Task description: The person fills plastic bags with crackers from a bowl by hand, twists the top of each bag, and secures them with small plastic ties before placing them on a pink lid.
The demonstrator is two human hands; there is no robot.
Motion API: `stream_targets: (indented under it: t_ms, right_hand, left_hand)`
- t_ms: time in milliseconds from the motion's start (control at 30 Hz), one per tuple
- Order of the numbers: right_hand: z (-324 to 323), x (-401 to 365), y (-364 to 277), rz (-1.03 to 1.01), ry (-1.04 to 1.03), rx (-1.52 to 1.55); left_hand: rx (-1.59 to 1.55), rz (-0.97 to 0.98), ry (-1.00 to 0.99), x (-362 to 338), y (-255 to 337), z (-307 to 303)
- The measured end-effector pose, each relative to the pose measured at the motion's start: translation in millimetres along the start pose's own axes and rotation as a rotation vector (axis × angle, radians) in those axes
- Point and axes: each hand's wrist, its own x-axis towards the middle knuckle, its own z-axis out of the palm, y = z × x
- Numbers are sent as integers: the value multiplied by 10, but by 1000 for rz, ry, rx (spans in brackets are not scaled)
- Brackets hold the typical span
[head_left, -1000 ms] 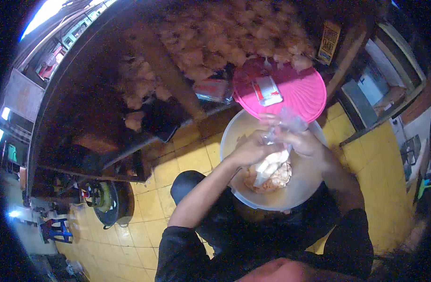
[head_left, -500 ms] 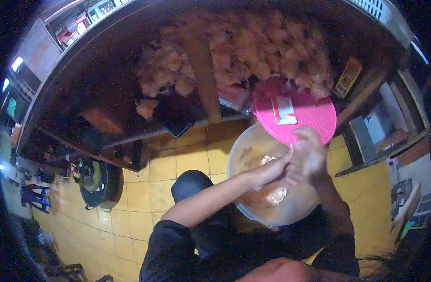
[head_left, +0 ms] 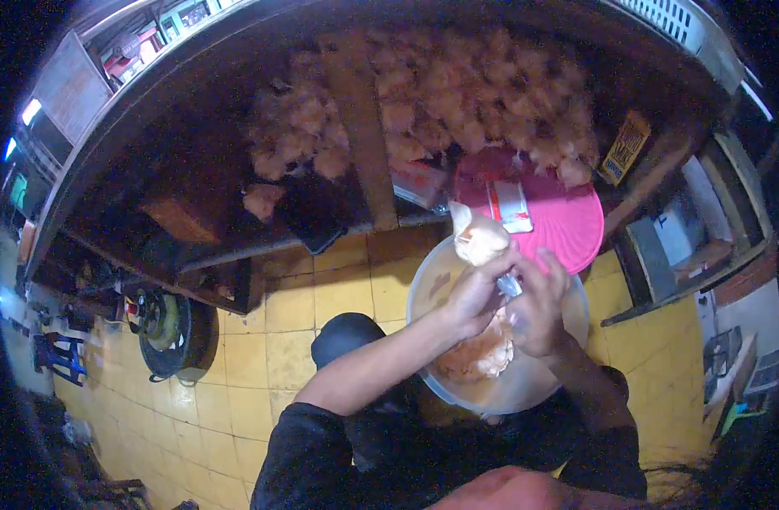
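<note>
A small clear plastic bag with pale, flake-like contents [head_left: 481,241] is raised above the tub. My left hand [head_left: 474,297] is closed around its gathered neck, and the full end points away from me. At the loose clear end of the bag, my right hand [head_left: 538,310] has its fingers curled in against the plastic. Below both hands stands a round translucent tub [head_left: 432,293] with pale flat pieces [head_left: 496,353] in it. A pink round lid [head_left: 568,225] rests behind the tub's far rim, carrying a white and red packet [head_left: 510,206].
Many filled bags [head_left: 483,93] lie heaped on the dark wooden shelf [head_left: 355,110] ahead. A dark phone-like object [head_left: 326,234] sits at its edge, and a yellow printed box [head_left: 626,149] stands right. On the tiled floor [head_left: 313,297], a black basin [head_left: 186,340] sits left.
The filled bag has come into view, pointing up and away from my left hand. My right hand has moved down and slightly left. The view has shifted slightly.
</note>
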Motion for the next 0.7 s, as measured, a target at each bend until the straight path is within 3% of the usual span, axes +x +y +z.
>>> stream_targets:
  t_ms: [67, 133, 200, 233, 267, 300, 400, 467, 533, 567, 600, 667, 700]
  right_hand:
    - [4, 54, 27, 109, 65, 22]
    - [63, 16, 114, 446, 157, 377]
    - [77, -72, 246, 550, 121, 514]
    - [47, -111, 315, 784, 112, 980]
    - [47, -110, 344, 1008, 93, 1451]
    - [-18, -31, 292, 1013, 113, 1507]
    - [-90, 53, 256, 839, 56, 1575]
    - [-64, 75, 242, 888, 129, 1532]
    - [-42, 20, 372, 717, 194, 1260]
    - [-117, -24, 462, 742, 109, 945]
    - [-168, 9, 466, 741, 108, 950]
    - [-295, 126, 438, -3, 32, -53]
    - [-288, 188, 348, -43, 104, -153]
  left_hand:
    - [206, 47, 8, -14, 34, 20]
    - [214, 75, 81, -22, 53, 142]
    - [289, -8, 57, -37, 105, 194]
    - [286, -1, 63, -9, 110, 125]
    - [172, -92, -115, 44, 113, 3]
    - [58, -179, -293, 53, 149, -33]
    - [-66, -69, -324, 61, 171, -5]
    - [-101, -17, -267, 0, 183, 115]
    - [111, 16, -161, -63, 236, 199]
    - [77, 46, -170, -13, 185, 127]
    - [78, 49, -166, 19, 173, 61]
    - [484, 64, -138, 41, 168, -24]
    - [607, 50, -128, 10, 174, 15]
